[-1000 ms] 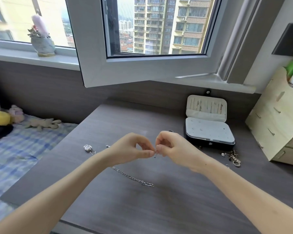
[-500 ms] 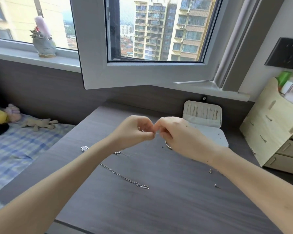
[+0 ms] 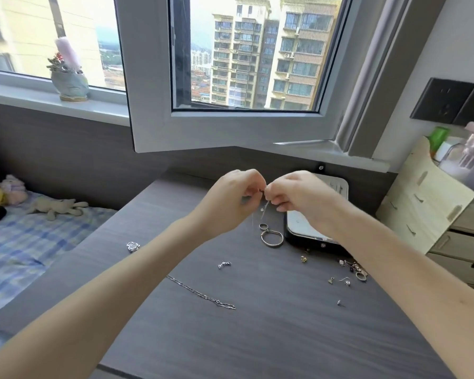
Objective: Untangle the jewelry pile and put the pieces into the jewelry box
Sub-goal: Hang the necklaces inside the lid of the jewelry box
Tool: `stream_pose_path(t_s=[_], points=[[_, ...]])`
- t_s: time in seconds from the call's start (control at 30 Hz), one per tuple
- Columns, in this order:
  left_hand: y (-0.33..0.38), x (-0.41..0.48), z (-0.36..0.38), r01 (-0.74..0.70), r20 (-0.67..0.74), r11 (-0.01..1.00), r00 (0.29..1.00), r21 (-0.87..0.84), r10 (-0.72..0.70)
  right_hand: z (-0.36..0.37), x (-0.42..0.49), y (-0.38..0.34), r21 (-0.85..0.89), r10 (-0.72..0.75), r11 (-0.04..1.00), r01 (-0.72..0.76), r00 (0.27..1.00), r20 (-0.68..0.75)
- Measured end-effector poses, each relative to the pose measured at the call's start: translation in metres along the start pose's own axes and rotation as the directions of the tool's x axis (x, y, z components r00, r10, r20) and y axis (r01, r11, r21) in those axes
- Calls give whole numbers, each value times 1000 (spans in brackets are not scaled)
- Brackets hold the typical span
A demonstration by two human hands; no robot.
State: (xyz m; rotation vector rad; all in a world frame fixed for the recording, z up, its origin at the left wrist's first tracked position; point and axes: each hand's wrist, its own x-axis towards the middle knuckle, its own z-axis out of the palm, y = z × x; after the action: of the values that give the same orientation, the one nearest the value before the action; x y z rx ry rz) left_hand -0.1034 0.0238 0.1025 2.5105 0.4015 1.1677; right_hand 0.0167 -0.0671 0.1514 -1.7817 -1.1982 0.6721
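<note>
Left hand [image 3: 230, 199] and right hand [image 3: 301, 198] pinch 1 thin chain [image 3: 263, 212].
Right hand half-hides the jewelry box [image 3: 304, 228]; 2 rings [image 3: 271, 245] (1 large) lie beside it.

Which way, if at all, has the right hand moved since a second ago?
Yes. The right hand has lifted toward the jewelry box: it was left of it, and now covers part of its lid.

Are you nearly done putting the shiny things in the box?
Not nearly. Done: a long chain lies pulled out straight on the desk. In hand: the left hand and right hand pinch a thin chain. Left: the hoop, loose earrings and a small tangle beside the jewelry box lie outside it.
</note>
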Motion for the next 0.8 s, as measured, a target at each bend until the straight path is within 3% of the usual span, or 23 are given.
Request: stream_pose_path(t_s=[0.1, 0.27, 0.33, 0.47, 0.6, 0.8], points=[[-1, 7, 5, 37, -5, 998, 999, -48, -37, -17, 0, -5, 340, 107, 926, -163, 978, 177], [4, 22, 13, 183, 31, 962, 983, -204, -180, -42, 0, -10, 433, 45, 889, -151, 968, 245], [7, 29, 18, 190, 37, 955, 982, -228, -187, -52, 2, -13, 364, 24, 925, -108, 974, 227], [9, 43, 33, 212, 82, 944, 977, -252, -198, -78, 8, -21, -2, -45, 999, 46, 994, 97], [6, 59, 55, 244, 130, 937, 968, -250, -217, -101, 19, -28, -385, -138, 912, 138, 990, 29], [-3, 86, 87, 357, 245, 869, 927, -342, -284, -131, 45, -31, -485, -216, 856, 182, 976, -15]])
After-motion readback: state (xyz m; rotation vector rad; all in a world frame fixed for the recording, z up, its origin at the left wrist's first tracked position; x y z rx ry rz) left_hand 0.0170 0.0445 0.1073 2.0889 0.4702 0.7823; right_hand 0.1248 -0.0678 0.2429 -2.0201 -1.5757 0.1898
